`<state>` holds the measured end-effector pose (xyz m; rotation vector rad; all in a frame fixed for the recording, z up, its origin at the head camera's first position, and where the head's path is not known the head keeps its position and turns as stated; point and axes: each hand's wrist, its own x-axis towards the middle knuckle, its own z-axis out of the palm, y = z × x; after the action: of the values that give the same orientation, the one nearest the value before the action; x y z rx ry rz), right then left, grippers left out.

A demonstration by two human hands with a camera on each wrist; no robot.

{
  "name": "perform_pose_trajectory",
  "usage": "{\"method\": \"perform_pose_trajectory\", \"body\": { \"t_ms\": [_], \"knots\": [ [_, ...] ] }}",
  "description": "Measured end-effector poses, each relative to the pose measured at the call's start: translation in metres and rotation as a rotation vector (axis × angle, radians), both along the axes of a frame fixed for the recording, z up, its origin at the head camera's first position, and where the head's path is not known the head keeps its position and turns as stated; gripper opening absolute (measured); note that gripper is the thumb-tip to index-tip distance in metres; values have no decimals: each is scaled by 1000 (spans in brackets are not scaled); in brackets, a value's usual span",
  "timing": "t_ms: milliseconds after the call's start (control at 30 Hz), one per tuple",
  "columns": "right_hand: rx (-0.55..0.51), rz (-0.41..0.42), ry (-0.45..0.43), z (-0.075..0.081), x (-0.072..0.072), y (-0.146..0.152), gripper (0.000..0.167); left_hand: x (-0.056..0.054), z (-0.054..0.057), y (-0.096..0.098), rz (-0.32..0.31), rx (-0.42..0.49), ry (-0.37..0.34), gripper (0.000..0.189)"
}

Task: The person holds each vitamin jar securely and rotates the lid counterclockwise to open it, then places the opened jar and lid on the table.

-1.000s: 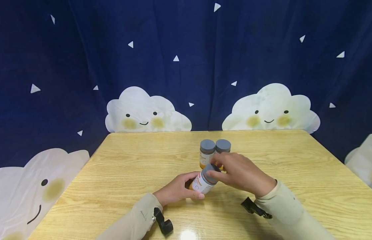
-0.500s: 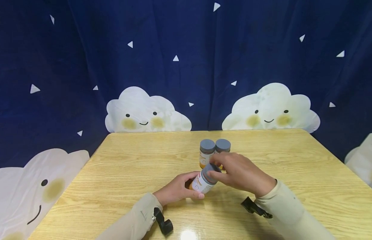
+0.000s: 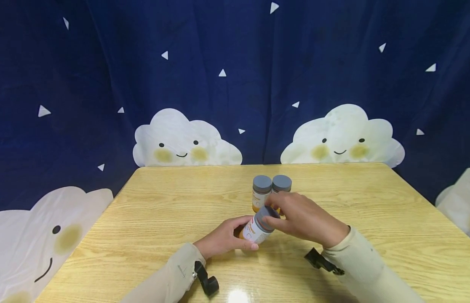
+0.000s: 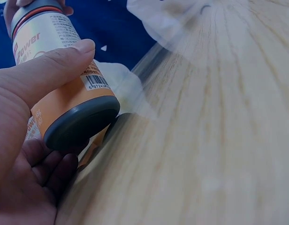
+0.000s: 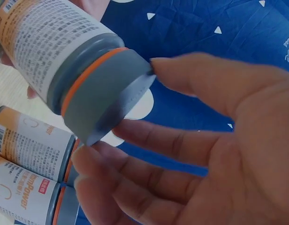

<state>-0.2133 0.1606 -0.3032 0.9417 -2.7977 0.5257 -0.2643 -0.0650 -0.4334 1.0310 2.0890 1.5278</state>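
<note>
A supplement bottle [image 3: 254,230] with a white and orange label tilts over the table, lid end up and to the right. My left hand [image 3: 224,240] grips its lower body, thumb laid across the label in the left wrist view. The bottle's dark base [image 4: 83,123] shows there, close to the tabletop. At the other end, my right hand [image 3: 305,219] pinches the grey lid [image 5: 109,93] between thumb and fingertips. An orange ring [image 5: 90,75] runs between lid and bottle neck.
Just behind the hands, two more matching bottles stand side by side: a left one [image 3: 261,197] and a right one [image 3: 282,182], partly hidden by my right hand. They rest on a wooden table [image 3: 182,198]. A dark blue curtain [image 3: 204,33] hangs beyond its far edge.
</note>
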Motion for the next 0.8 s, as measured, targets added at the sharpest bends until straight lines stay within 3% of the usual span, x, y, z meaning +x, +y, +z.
{"method": "perform_pose_trajectory", "body": {
  "t_ms": [167, 500, 800],
  "knots": [
    [19, 40, 14, 2, 1, 1, 22, -1, -1, 0, -7, 6, 1, 57],
    [-9, -35, 18, -1, -1, -1, 19, -1, 0, -1, -12, 3, -28, 55],
    [-13, -32, 15, -1, -1, -1, 20, -2, 0, 1, -2, 12, -36, 55]
  ]
}}
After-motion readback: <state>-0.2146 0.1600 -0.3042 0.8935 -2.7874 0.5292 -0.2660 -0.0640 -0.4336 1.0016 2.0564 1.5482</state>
